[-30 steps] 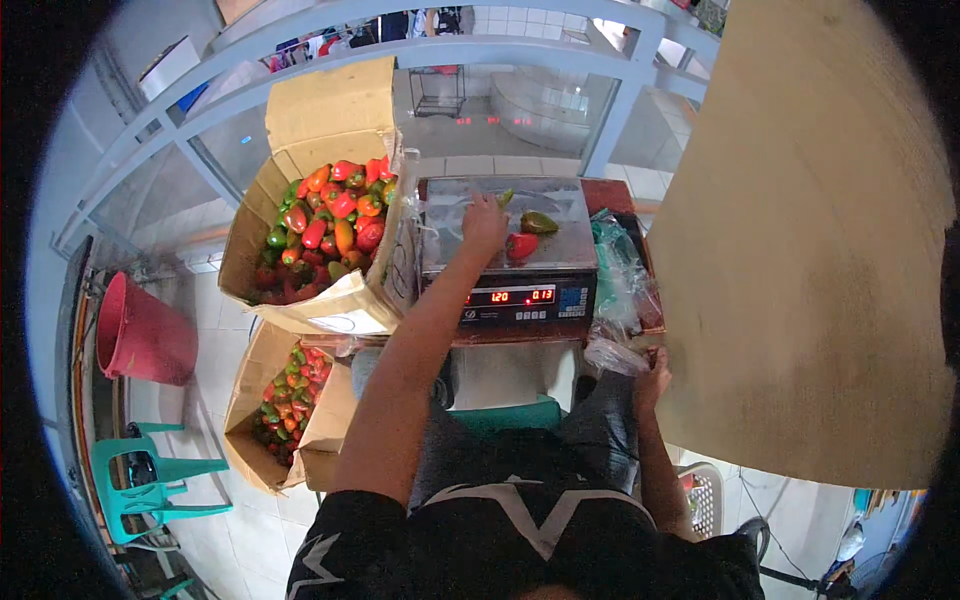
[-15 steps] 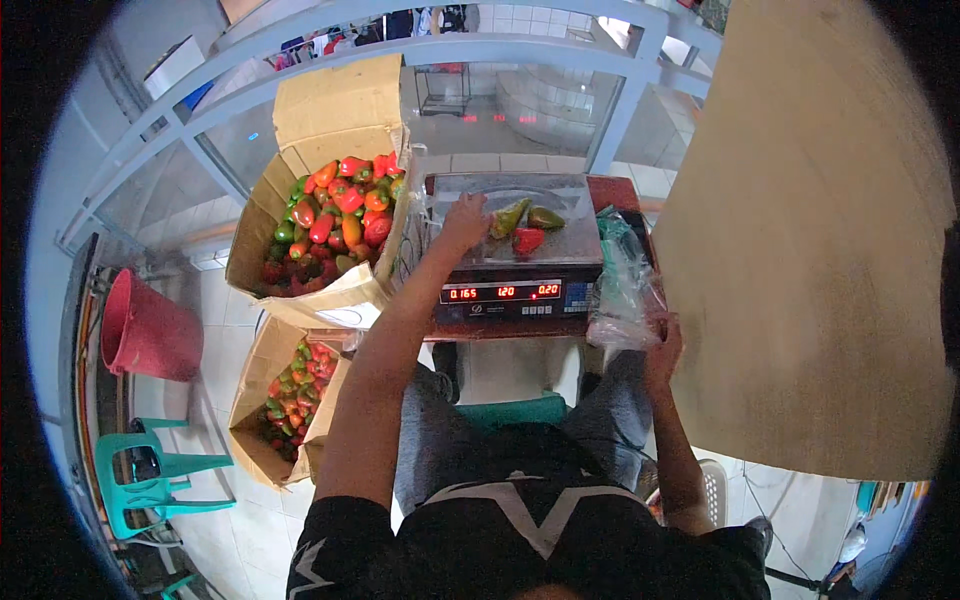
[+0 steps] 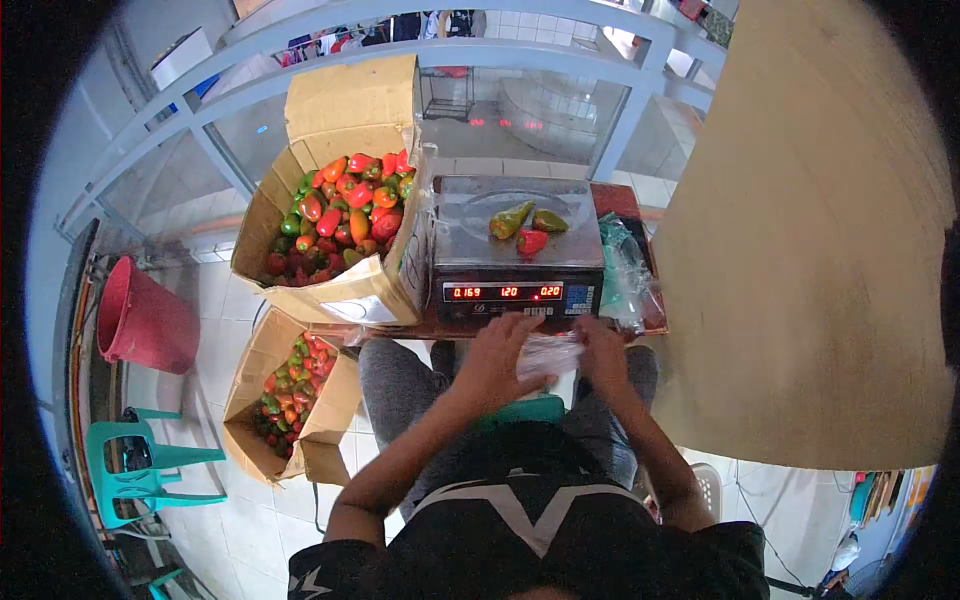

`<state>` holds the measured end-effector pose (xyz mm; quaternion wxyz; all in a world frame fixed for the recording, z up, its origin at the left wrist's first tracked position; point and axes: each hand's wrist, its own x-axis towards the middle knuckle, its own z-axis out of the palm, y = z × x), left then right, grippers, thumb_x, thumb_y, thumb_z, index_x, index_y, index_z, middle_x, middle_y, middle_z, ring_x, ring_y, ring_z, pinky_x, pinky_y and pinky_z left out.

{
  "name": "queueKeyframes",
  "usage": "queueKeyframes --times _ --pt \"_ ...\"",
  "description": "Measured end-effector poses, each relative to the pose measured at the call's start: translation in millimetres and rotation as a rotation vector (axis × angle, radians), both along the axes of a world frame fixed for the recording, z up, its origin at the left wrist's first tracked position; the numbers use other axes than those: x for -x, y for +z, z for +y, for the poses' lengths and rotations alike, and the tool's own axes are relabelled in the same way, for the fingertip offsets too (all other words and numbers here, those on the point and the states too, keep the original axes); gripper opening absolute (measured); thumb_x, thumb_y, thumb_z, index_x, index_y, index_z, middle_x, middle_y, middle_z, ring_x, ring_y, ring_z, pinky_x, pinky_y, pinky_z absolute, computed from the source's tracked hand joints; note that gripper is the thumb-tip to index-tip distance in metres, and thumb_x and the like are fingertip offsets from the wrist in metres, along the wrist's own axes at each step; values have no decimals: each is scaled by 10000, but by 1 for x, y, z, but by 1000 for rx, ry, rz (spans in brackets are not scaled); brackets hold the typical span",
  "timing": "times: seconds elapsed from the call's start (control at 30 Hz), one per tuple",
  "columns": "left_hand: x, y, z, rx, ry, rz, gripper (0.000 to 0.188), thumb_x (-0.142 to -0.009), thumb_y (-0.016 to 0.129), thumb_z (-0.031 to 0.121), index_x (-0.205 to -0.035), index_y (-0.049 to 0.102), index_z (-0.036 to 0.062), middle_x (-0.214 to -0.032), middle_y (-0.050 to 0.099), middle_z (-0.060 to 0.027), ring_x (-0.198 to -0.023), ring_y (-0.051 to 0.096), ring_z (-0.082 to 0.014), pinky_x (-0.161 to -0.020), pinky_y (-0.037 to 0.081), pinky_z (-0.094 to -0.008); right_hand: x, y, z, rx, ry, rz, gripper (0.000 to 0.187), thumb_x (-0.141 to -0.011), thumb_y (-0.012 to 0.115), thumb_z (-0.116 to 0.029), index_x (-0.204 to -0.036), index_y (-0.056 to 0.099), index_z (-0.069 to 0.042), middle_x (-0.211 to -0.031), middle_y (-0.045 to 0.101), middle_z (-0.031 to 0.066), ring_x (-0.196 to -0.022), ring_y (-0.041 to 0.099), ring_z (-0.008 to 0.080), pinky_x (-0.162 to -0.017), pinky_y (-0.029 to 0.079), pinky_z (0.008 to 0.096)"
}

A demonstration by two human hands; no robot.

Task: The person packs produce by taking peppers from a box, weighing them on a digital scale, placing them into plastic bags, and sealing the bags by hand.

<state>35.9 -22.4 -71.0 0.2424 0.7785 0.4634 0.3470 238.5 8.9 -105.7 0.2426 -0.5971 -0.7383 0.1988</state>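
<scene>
In front of the scale, my left hand and my right hand hold a clear plastic bag between them, low over my lap. My right fingers are closed on one side of it. On the other side, my left thumb and fingers close about its edge, slightly blurred. Three peppers lie on the metal plate of a digital weighing scale: a long green pepper, a shorter dark green pepper and a red pepper. The scale's red display is lit.
A large cardboard box heaped with red, orange and green peppers stands left of the scale. Below it is a second open box of peppers. More plastic bags lie right of the scale. A tall tan panel closes off the right side.
My left hand has left the scale plate and come back toward my lap. My right hand has brought a clear bag from the pile at the right to meet it.
</scene>
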Motion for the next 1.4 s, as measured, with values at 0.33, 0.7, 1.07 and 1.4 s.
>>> queueKeyframes --times 0.33,0.7,1.07,1.4 --pt "43 -34 -25 -30 381 36 267 -636 609 6 -889 538 52 -871 525 -129 -877 520 -324 -736 422 -390 63 2 18 93 353 2 289 -635 616 -23 -881 468 -48 -817 563 135 -790 568 325 -694 439 378" --pt "77 -11 -21 109 651 -11 185 -685 597 56 -859 532 55 -831 569 -136 -805 556 -338 -678 431 -399 103 7 159 -366 266 -320 290 -764 589 -225 -1025 570 -100 -1094 515 163 -1006 517 324 -838 425 409" --pt "71 -9 -12 177 715 -86 193 -702 611 86 -878 539 52 -848 579 -145 -824 562 -341 -684 434 -402 134 -38 203 -321 319 -800 307 -781 526 -205 -1079 558 -141 -1114 491 167 -989 536 310 -737 453 429" --pt "72 -15 5 79 746 -112 175 -730 596 115 -883 541 49 -806 585 -177 -796 560 -371 -656 429 -423 84 16 185 172 217 1063 310 -770 547 -44 -1067 479 -102 -956 551 102 -813 582 213 -674 482 325"
